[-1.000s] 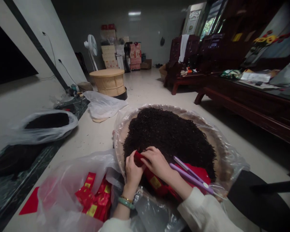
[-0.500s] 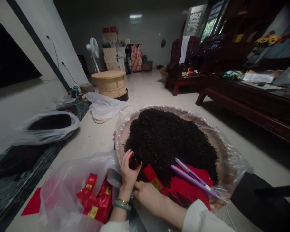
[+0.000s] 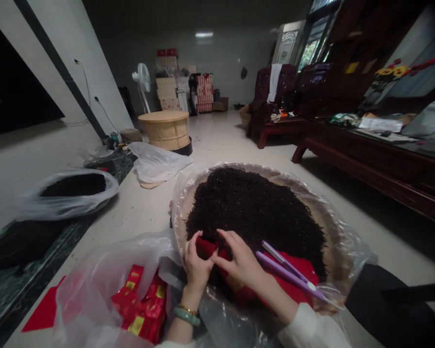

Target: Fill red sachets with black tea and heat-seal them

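Note:
My left hand (image 3: 196, 267), with a green bangle at the wrist, grips a small red packet (image 3: 205, 247) by its left side. My right hand (image 3: 242, 262) pinches the packet's right side, thumb close to the left thumb. Both hands are over the near edge of a heap of dark dried leaves, which look like loose tea (image 3: 255, 208). To the right, a purple flat iron (image 3: 288, 273) lies on a stack of flat red packets (image 3: 297, 263). Filled red packets (image 3: 137, 302) lie in a clear plastic bag (image 3: 90, 280) left of my hands.
The leaves lie in a wide round basket (image 3: 333, 217) lined with clear plastic. A second bag of dark leaves (image 3: 74, 185) stands at the left. Behind are a round woven stand (image 3: 165, 130) and a white fan (image 3: 142, 77). Dark wooden furniture (image 3: 369, 164) runs along the right.
My right hand has come up from below my left wrist to the packet and now holds its right side. The packet in my left hand has tilted more into view.

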Tool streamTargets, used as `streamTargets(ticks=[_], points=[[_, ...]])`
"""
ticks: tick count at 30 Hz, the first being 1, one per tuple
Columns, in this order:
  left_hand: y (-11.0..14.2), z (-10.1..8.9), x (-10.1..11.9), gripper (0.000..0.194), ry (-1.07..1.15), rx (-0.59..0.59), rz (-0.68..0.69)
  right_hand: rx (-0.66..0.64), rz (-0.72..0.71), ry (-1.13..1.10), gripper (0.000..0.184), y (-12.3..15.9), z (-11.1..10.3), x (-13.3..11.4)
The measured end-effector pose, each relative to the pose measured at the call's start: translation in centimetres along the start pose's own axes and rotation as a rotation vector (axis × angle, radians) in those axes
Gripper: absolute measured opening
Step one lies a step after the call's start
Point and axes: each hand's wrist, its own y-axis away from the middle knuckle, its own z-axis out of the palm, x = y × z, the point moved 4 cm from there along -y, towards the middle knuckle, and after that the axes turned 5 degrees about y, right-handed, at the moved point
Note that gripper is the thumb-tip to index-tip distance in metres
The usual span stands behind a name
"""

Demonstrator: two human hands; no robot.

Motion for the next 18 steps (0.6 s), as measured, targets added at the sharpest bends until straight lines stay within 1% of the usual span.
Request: streamTargets(ticks=[1,4,5,6,8,9,10,11,12,14,16,18], points=[[0.2,0.3,0.3,0.061,0.010,-0.033,-0.036,0.002,0.002,-0.021,0.048,-0.3,0.0,-0.2],[0.2,0.6,1.0,0.067,0.094,-0.134,-0.157,-0.001,0.052,-0.094,0.013,-1.1,0.4,0.0],[0.1,0.7,1.0,0.068,0.154,-0.185,-0.212,0.010,0.079,-0.142,0.013,-1.3,0.5,0.4],[0.0,0.8,0.9,0.066,0.244,-0.261,-0.279,0.025,0.109,-0.197,0.016,-1.5,0.4,1.0],[0.0,1.2,0.7,0.058,0.455,-0.464,-0.446,0.028,0.170,-0.304,0.018,-1.8,0.2,2.3],[0.1,1.4,0.6,0.052,0.540,-0.552,-0.531,0.003,0.199,-0.348,0.020,-1.9,0.0,2.8],[0.3,1.5,0.5,0.047,0.597,-0.611,-0.604,-0.036,0.224,-0.380,0.023,-1.9,-0.1,3.1],[0.4,1.6,0.4,0.043,0.626,-0.637,-0.656,-0.075,0.243,-0.396,0.026,-1.9,-0.3,3.3],[0.5,1.6,0.4,0.040,0.633,-0.636,-0.686,-0.103,0.252,-0.386,0.028,-1.9,-0.5,3.3],[0.6,1.6,0.6,0.037,0.621,-0.614,-0.691,-0.111,0.239,-0.251,0.032,-1.9,-1.0,2.8],[0.9,1.8,1.1,0.036,0.593,-0.619,-0.666,-0.086,0.207,0.011,0.033,-2.0,-1.4,2.2],[1.1,2.0,1.6,0.034,0.540,-0.644,-0.640,-0.077,0.174,0.251,0.038,-2.1,-1.2,1.7]])
